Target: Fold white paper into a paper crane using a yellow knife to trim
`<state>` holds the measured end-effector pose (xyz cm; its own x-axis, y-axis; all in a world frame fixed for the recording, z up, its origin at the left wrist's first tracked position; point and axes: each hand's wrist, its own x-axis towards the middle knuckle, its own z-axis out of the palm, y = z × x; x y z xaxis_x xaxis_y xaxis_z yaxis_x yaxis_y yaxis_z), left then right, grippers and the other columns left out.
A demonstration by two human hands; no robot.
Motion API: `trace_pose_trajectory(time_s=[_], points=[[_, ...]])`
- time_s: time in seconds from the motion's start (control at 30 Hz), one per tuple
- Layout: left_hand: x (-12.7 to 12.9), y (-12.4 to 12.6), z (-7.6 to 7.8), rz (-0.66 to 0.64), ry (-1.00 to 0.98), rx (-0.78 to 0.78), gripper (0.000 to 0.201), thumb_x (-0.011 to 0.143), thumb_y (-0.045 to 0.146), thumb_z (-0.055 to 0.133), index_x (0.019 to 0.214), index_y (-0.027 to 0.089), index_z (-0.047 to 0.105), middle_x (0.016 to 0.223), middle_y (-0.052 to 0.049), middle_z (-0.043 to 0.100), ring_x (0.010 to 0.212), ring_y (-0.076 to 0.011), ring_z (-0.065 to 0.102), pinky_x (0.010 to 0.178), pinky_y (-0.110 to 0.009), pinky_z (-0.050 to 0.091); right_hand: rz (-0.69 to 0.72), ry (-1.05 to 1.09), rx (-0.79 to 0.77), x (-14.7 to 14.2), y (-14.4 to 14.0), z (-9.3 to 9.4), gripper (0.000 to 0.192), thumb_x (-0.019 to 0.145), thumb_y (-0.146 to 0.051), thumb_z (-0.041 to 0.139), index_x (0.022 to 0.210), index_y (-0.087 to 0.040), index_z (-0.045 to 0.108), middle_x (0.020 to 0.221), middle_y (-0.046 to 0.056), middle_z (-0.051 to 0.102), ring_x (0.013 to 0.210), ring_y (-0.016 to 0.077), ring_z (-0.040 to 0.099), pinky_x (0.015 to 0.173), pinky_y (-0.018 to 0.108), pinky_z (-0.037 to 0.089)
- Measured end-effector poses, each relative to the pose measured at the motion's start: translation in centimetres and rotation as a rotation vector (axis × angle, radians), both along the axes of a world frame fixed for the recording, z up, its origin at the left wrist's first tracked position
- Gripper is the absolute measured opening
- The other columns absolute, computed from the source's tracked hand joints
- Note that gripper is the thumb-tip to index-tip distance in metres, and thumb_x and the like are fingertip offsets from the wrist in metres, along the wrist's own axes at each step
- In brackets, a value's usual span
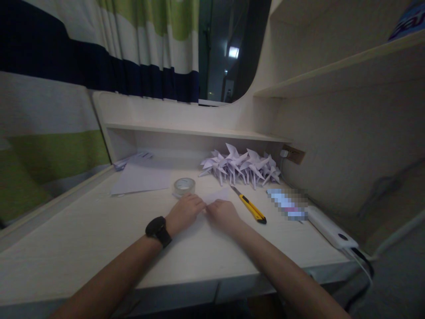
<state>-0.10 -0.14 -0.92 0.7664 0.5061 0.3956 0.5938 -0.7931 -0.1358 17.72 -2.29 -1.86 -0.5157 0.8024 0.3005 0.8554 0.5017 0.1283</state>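
Note:
My left hand, with a dark watch on its wrist, and my right hand meet at the middle of the desk. Both have their fingers closed at the near edge of a white sheet of paper, whose far part shows beyond the right knuckles. My fingertips hide the gripped edge. Just behind the left hand lies a roll of clear tape. To the right of my right hand rests a yellow utility knife, its blade pointing away to the left.
A cluster of white paper pinwheels lies at the back right. A stack of white paper is at the back left. On the right are a blurred-out phone and a white power strip with cables. A low shelf overhangs the back.

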Motion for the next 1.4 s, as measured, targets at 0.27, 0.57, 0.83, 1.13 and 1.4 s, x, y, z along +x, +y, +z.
trace_pose_trajectory(time_s=[0.27, 0.57, 0.83, 1.13, 1.4], points=[[-0.3, 0.3, 0.6, -0.035, -0.047, -0.071, 0.024, 0.084, 0.004, 0.049, 0.092, 0.02, 0.065, 0.09, -0.005, 0.066, 0.093, -0.021, 0.054, 0.083, -0.035, 0.038, 0.047, 0.045, 0.014, 0.3, 0.0, 0.0, 0.026, 0.087, -0.029, 0.046, 0.08, -0.015, 0.068, 0.082, 0.01, 0.072, 0.075, 0.0191, 0.065, 0.067, 0.027, 0.04], [-3.4, 2.6, 0.4, 0.167, -0.08, -0.053, 0.025, 0.081, 0.001, 0.044, 0.086, 0.015, 0.064, 0.086, -0.009, 0.066, 0.083, -0.022, 0.059, 0.074, -0.032, 0.042, -0.071, 0.165, -0.015, 2.9, 0.4, 1.4, 0.023, 0.083, -0.021, 0.048, 0.075, -0.016, 0.069, 0.078, 0.006, 0.072, 0.074, 0.0165, 0.064, 0.068, 0.024, 0.038], [-1.8, 2.1, -0.1, -0.013, -0.188, -0.283, 0.021, 0.09, 0.018, 0.045, 0.091, 0.015, 0.066, 0.087, -0.007, 0.069, 0.083, -0.0186, 0.062, 0.075, -0.027, 0.043, -0.002, 0.336, -0.064, 1.1, 0.2, 0.6, 0.031, 0.091, -0.035, 0.047, 0.112, -0.021, 0.064, 0.1, 0.005, 0.072, 0.091, 0.0166, 0.064, 0.08, 0.025, 0.041], [-1.0, 1.3, -0.7, 0.044, -0.094, -0.236, 0.025, 0.091, 0.019, 0.045, 0.085, 0.017, 0.069, 0.086, -0.008, 0.072, 0.082, -0.0222, 0.065, 0.07, -0.029, 0.043, -0.036, 0.043, -0.115, 0.1, -0.2, 0.7, 0.03, 0.092, -0.032, 0.041, 0.093, -0.018, 0.068, 0.091, 0.01, 0.071, 0.088, 0.022, 0.064, 0.075, 0.028, 0.041], [-0.8, 0.7, 0.0, 0.098, -0.033, -0.15, 0.019, 0.081, 0.008, 0.049, 0.084, 0.018, 0.065, 0.083, -0.006, 0.069, 0.08, -0.0231, 0.064, 0.066, -0.029, 0.042, -0.103, 0.014, -0.134, -0.5, -0.2, 1.0, 0.018, 0.086, -0.022, 0.048, 0.098, -0.017, 0.062, 0.095, 0.01, 0.069, 0.09, 0.0237, 0.064, 0.074, 0.028, 0.043]])
